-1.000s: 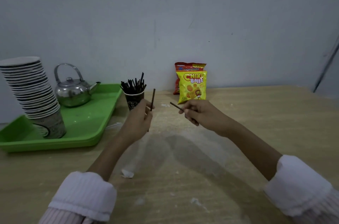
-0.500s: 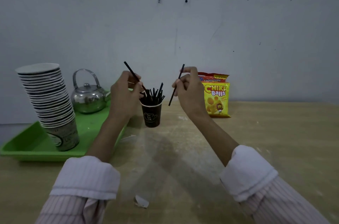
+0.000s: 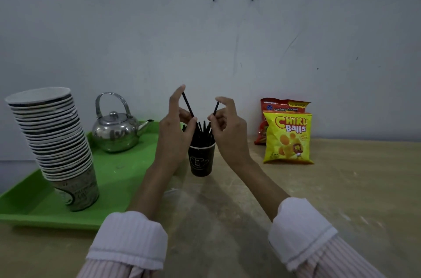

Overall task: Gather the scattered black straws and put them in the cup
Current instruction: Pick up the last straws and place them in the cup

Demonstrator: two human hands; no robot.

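Observation:
A small black paper cup (image 3: 201, 160) stands on the wooden table, holding several black straws (image 3: 202, 134) that poke up from its rim. My left hand (image 3: 174, 134) is just left of the cup and pinches one black straw (image 3: 188, 105), whose lower end dips toward the cup's mouth. My right hand (image 3: 229, 129) is just right of the cup and pinches another black straw (image 3: 216, 108), slanted down into the bunch. Both hands hover over the cup's rim.
A green tray (image 3: 118, 177) at the left carries a tall stack of paper cups (image 3: 54, 141) and a steel kettle (image 3: 116, 132). Two snack bags (image 3: 287, 138) lean against the wall at the right. The wall rises right behind the cup.
Both hands have risen from the table's middle to the cup, each with a straw. The straws' lower ends have come down to the cup's mouth.

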